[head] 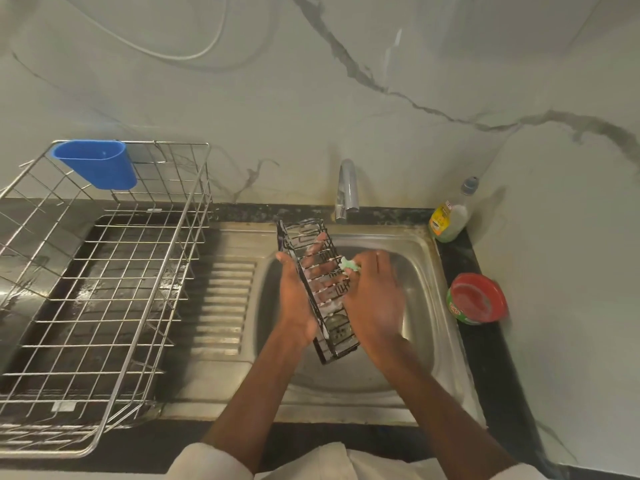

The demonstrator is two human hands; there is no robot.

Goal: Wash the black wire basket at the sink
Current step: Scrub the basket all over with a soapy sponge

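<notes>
A long, narrow black wire basket [304, 233] hangs tilted over the steel sink [420, 289], soapy along its bars. My left hand [294, 299] grips it from the left side, fingers showing through the wires. My right hand [375, 296] presses a green scrub pad [349, 265] against the basket's right side. The tap [347, 188] stands just behind the basket; no water stream is visible.
A large steel dish rack [104, 289] with a blue plastic cup [98, 164] fills the counter on the left. The ribbed drainboard [221, 303] lies between rack and sink. A dish-soap bottle [450, 216] and a red-lidded green tub [476, 299] stand right of the sink.
</notes>
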